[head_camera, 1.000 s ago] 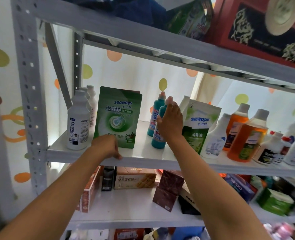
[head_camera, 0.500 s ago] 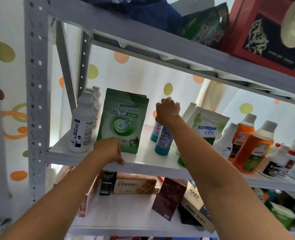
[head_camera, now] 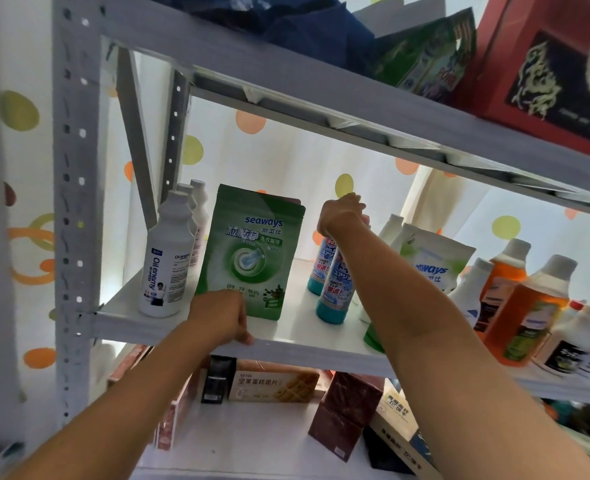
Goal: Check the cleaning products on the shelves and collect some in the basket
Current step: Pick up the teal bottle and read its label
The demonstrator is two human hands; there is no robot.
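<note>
A white shelf (head_camera: 297, 344) carries cleaning products. A green seaways pouch (head_camera: 252, 251) stands upright near its left end. My left hand (head_camera: 222, 317) rests on the shelf's front edge just below that pouch, fingers curled over the lip. Two teal bottles (head_camera: 335, 289) stand to the pouch's right; my right hand (head_camera: 342, 211) is closed over the top of the nearer one, hiding its cap. A white "Oil enemy" bottle (head_camera: 167, 261) stands at the far left. No basket is in view.
A second seaways pouch (head_camera: 432, 261), a white bottle and orange bottles (head_camera: 525, 306) fill the shelf to the right. The shelf above (head_camera: 321, 98) holds a red box and bags. Boxes lie on the shelf below (head_camera: 272, 381). A grey upright post (head_camera: 75, 202) stands at left.
My right hand slid from the teal bottle's body up to its top. The view moved closer and tilted upward. My left hand stayed on the shelf edge.
</note>
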